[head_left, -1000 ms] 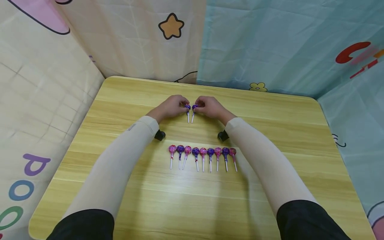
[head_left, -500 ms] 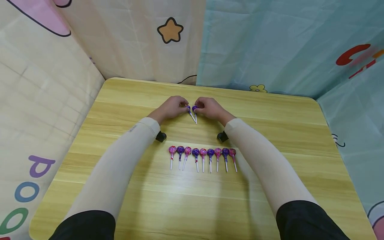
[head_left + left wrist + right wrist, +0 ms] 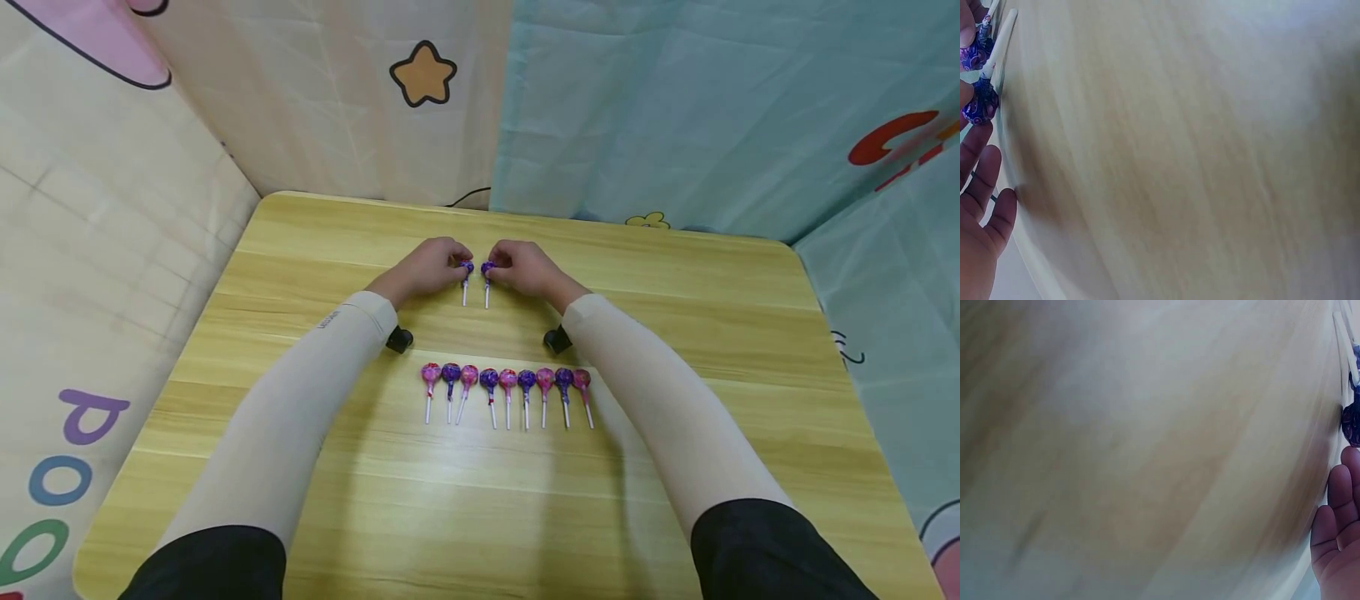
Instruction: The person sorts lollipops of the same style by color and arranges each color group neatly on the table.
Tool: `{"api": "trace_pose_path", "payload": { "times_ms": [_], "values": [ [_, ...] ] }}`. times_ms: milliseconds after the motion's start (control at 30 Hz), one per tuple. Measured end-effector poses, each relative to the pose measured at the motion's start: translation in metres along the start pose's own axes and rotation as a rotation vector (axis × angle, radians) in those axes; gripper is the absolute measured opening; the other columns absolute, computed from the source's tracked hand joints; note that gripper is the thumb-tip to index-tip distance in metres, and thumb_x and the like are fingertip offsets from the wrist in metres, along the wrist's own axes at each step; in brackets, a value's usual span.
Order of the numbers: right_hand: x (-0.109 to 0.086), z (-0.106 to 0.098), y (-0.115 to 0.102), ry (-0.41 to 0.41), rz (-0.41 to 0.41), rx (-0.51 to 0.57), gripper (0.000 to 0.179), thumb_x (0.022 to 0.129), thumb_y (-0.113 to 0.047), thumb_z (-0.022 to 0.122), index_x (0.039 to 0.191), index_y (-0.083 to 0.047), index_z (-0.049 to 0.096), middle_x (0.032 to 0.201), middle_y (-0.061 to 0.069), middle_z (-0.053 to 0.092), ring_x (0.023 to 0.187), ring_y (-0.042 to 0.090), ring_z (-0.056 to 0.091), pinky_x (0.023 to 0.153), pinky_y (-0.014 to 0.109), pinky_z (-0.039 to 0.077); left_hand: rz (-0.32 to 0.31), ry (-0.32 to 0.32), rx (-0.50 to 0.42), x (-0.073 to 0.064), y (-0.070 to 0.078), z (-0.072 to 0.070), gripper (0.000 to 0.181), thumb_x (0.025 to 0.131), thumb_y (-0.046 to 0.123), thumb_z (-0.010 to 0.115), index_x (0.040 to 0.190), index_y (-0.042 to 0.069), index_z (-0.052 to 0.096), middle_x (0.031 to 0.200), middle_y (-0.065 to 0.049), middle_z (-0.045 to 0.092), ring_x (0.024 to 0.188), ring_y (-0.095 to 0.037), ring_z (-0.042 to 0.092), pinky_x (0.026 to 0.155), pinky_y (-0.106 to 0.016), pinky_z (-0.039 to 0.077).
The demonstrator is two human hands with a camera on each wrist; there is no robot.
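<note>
Near the back of the table, my left hand [image 3: 432,265] pinches a purple-wrapped lollipop [image 3: 466,268] by its head between thumb and fingers. My right hand [image 3: 523,267] pinches a second purple lollipop [image 3: 487,270] the same way, a small gap to the right. Both white sticks point toward me, roughly parallel. In the left wrist view the held lollipop [image 3: 982,103] shows its swirled purple wrapper, the other fingers loosely spread below it. At the right wrist view's edge, the right hand's lollipop [image 3: 1352,422] is partly cut off above the fingers.
Closer to me on the wooden table [image 3: 465,517] lies a row of several lollipops [image 3: 507,379], pink and purple alternating, sticks toward me. Printed curtains [image 3: 645,108] stand behind the table and along its sides. A black wrist camera [image 3: 400,339] hangs under the left forearm.
The two held lollipops' sticks came together half a second ago and now stand apart, nearly parallel. The left lollipop has shifted slightly left. The row has not moved.
</note>
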State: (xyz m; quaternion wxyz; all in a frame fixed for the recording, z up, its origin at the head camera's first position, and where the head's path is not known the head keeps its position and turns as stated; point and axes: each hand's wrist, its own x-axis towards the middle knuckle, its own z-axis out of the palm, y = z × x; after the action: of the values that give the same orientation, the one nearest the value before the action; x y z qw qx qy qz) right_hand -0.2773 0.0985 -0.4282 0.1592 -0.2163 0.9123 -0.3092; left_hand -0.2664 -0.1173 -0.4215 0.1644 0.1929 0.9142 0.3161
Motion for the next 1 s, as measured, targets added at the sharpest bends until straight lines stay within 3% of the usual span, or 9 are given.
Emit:
{"api": "trace_pose_path", "payload": {
  "times_ms": [467, 767, 1000],
  "values": [
    [0.0001, -0.001, 0.0031, 0.004, 0.011, 0.011, 0.018, 0.096, -0.024, 0.068, 0.105, -0.009, 0.064, 0.1, 0.006, 0.065, 0.09, 0.021, 0.056, 0.085, 0.034, 0.048, -0.004, 0.007, -0.014, -0.001, -0.0027, 0.001, 0.037, 0.096, 0.015, 0.062, 0.131, 0.004, 0.061, 0.124, -0.01, 0.061, 0.114, -0.024, 0.055, 0.102, -0.039, 0.043],
    [-0.0011, -0.0006, 0.001, -0.011, 0.014, 0.015, 0.027, 0.096, -0.026, 0.067, 0.116, -0.008, 0.063, 0.105, 0.007, 0.064, 0.095, 0.022, 0.057, 0.087, 0.037, 0.047, 0.035, 0.011, -0.012, -0.0002, -0.002, 0.0024, 0.038, 0.094, 0.016, 0.064, 0.13, 0.001, 0.061, 0.12, -0.012, 0.063, 0.113, -0.025, 0.056, 0.101, -0.039, 0.043],
    [-0.0013, -0.0001, 0.0008, -0.014, 0.005, -0.018, 0.022, 0.097, -0.026, 0.065, 0.111, -0.009, 0.065, 0.103, 0.006, 0.065, 0.092, 0.021, 0.057, 0.086, 0.036, 0.047, 0.024, 0.014, -0.005, 0.0012, -0.0011, 0.0045, 0.037, 0.095, 0.016, 0.064, 0.129, 0.001, 0.062, 0.12, -0.012, 0.064, 0.111, -0.024, 0.057, 0.099, -0.039, 0.044]
  ]
}}
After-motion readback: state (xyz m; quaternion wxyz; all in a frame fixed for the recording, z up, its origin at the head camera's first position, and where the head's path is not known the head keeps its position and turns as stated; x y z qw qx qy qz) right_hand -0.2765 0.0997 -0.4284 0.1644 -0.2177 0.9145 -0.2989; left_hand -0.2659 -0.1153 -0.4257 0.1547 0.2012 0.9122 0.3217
